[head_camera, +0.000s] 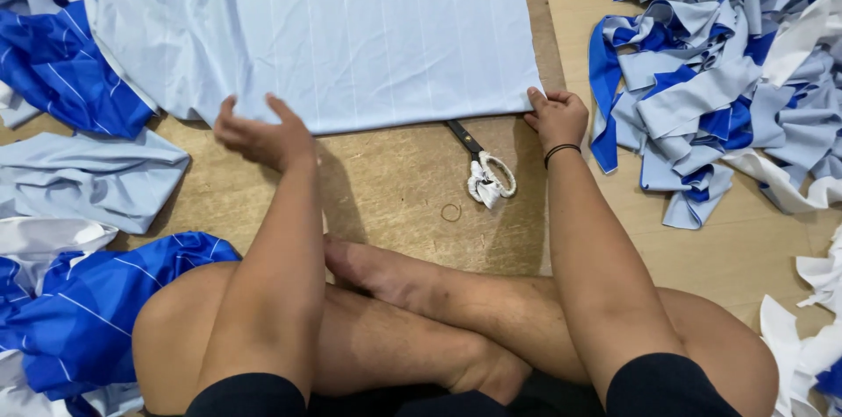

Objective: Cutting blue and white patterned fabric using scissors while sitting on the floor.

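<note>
On the board, the right hand (555, 116) pinches the pale-blue fabric panel's (351, 40) corner; the left hand (261, 132) hovers open over its edge. Scissors (481, 167) lie between them; one-sided tension could skew the panel.

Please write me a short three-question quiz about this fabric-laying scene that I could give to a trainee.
1. True or false: the right hand grips the near right corner of the pale blue fabric panel.
2. Where do the scissors lie? A) on the scrap pile; B) on the board, just below the panel's near edge; C) in the left hand.
3. Fill in: the right wrist wears a thin black ____.

Key
1. True.
2. B; their blades reach under the panel's edge, and white cloth is wrapped round the handles.
3. Band.
</note>
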